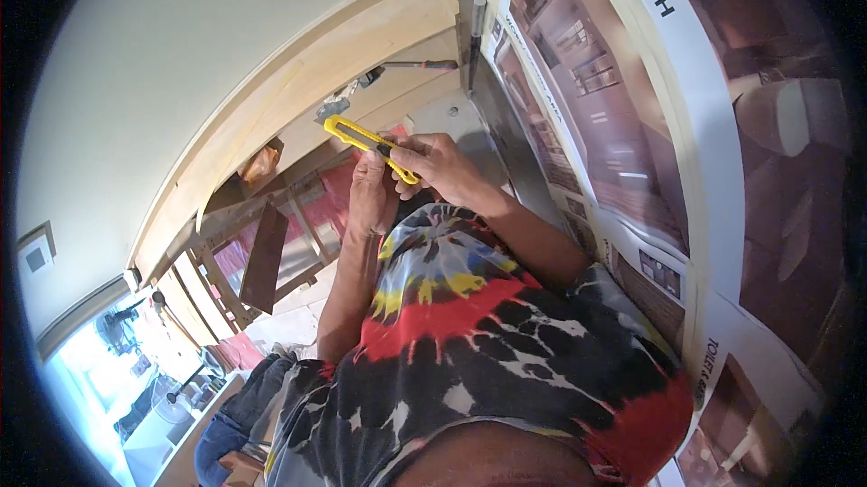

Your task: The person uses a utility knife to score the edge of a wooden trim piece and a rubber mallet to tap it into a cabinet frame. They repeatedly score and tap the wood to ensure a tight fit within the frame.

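A yellow snap-off utility knife (pixel 348 130) is held in front of my body, slanting up to the left. My right hand (pixel 442 165) is closed round its lower end, the thumb by the dark slider. My left hand (pixel 368 194) is closed against the knife's underside near its middle, thumb upward; its other fingers are partly hidden. Just beyond the knife's far end lies a small grey metallic piece (pixel 334 108) on a pale wooden ledge (pixel 411 85). Whether the blade is out, I cannot tell.
A tool with a dark red-and-black handle (pixel 440 64) lies farther along the ledge. A crumpled orange-brown bag (pixel 262 165) sits left of my hands, above a dark wooden board (pixel 265 257). Printed posters (pixel 596 99) cover the right side. A fan (pixel 172 399) stands at lower left.
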Motion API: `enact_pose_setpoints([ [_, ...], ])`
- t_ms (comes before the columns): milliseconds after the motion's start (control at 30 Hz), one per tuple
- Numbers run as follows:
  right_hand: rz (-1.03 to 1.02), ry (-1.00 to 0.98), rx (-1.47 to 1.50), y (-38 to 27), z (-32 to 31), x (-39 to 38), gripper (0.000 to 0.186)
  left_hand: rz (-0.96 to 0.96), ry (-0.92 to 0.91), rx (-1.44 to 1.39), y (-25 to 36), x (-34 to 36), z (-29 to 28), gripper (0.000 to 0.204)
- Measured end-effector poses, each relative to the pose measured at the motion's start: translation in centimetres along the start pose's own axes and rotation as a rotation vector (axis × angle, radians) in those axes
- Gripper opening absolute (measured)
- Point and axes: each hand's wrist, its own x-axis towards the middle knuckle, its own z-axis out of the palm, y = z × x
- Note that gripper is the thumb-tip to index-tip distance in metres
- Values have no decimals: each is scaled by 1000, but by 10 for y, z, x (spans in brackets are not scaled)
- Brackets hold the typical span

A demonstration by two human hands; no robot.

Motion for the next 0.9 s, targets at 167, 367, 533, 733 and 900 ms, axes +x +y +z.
enact_pose_setpoints([
  [167, 3, 82, -84, 14, -2, 4, 29, -5, 7, 55, -8, -2, 1, 37],
  [367, -16, 171, -185, 17, 9, 11, 33, 0, 118, 69, -14, -5, -5, 37],
  [533, 2, 126, -136, 19, 8, 9, 35, -2, 75, 160, -10, -8, -14, 40],
  [733, 88, 97, -137, 28, 24, 18, 39, -16, 171, 51, -14, -16, -29, 38],
  [900, 175, 20, -337, 20, 45, 21, 42, 25, 100, 170, -4, -31, -43, 40],
])
